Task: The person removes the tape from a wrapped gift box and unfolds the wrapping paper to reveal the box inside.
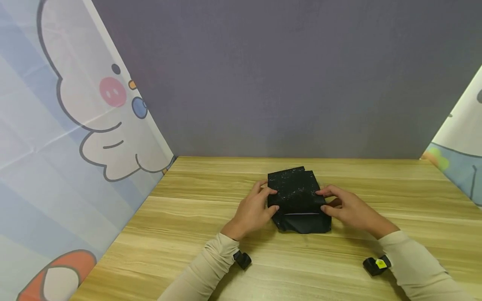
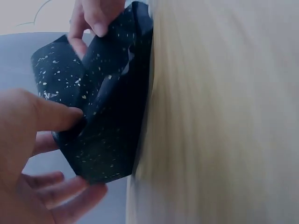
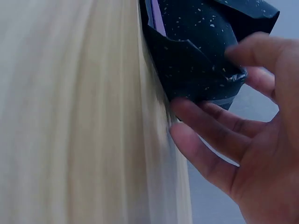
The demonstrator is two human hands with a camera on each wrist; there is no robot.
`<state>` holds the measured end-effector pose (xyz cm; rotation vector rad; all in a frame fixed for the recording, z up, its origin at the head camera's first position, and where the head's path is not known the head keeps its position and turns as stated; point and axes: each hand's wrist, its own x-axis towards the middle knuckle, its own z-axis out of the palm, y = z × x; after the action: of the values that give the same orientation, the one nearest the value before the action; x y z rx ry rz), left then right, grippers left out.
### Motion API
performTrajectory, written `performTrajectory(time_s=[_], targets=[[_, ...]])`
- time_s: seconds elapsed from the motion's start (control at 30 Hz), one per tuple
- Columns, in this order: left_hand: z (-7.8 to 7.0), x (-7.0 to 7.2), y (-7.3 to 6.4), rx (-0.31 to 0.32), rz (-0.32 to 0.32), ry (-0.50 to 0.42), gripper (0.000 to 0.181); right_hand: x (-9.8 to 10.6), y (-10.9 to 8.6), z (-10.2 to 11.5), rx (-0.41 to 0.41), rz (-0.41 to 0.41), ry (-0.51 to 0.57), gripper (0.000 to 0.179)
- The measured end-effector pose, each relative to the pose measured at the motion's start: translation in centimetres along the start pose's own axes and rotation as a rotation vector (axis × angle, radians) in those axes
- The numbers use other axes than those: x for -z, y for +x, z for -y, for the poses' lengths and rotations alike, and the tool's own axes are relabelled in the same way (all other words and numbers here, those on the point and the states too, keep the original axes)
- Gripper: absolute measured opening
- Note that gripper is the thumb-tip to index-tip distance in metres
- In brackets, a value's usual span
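A sheet of black wrapping paper (image 1: 295, 192) with white specks lies folded on the table, its front part standing open as a flap. Inside the folds a thin purple edge (image 3: 159, 18) shows in the right wrist view; the rest of that object is hidden. My left hand (image 1: 253, 209) pinches the paper's left side between thumb and forefinger, the other fingers spread along its end. On the opposite side, my right hand (image 1: 348, 209) pinches the paper's right edge with thumb and index finger. In the right wrist view, its lower fingers touch the paper near the tabletop.
The wood-grain table (image 1: 180, 234) ends at a grey panel (image 1: 282, 83) behind the paper. A cloth with cartoon figures (image 1: 83, 104) hangs at the left, and another printed cloth (image 1: 459, 125) at the right. Each wrist wears a small black camera (image 1: 242, 260).
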<state>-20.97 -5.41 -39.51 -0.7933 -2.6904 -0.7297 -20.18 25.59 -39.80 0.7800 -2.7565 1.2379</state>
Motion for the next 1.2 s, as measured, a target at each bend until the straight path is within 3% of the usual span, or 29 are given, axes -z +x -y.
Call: performTrajectory(time_s=[0.13,0.33,0.47,0.57,0.63,0.8,0.87,1.03,1.2], targets=[[0.5,0.3,0.1,-0.074,-0.039,0.058,0.052,-0.3,0.2,0.4,-0.033,-0.048,-0.059,0.037],[1.1,0.6,0.3,-0.193,-0.078,0.097,0.099,-1.3,0.6,0.7,-0.027,-0.125,-0.126,0.023],[1.5,0.9,0.5,-0.286,-0.091,0.187,0.107,-1.6,0.6,0.7,-0.025,-0.146,-0.161,0.019],[1.7,1.6,0.6,-0.353,-0.102,0.291,0.102,-1.6,0.5,0.8,-0.024,-0.152,-0.166,0.019],[1.8,2.2,0.8,-0.396,-0.120,0.313,0.088,-1.6,0.5,0.9,-0.024,-0.152,-0.168,0.019],[2.4,3.7,1.4,-0.466,-0.267,0.177,0.030,-1.3,0.4,1.2,-0.040,-0.151,-0.180,0.022],[2.8,4.0,1.5,-0.466,-0.335,0.129,0.018,-1.2,0.4,1.3,-0.040,-0.155,-0.184,0.022],[3.4,4.1,1.4,-0.406,-0.424,0.118,0.026,-1.3,0.5,1.2,-0.024,-0.166,-0.179,0.019],[4.0,4.0,1.4,-0.356,-0.430,0.104,0.037,-1.4,0.5,1.2,-0.015,-0.169,-0.169,0.018]])
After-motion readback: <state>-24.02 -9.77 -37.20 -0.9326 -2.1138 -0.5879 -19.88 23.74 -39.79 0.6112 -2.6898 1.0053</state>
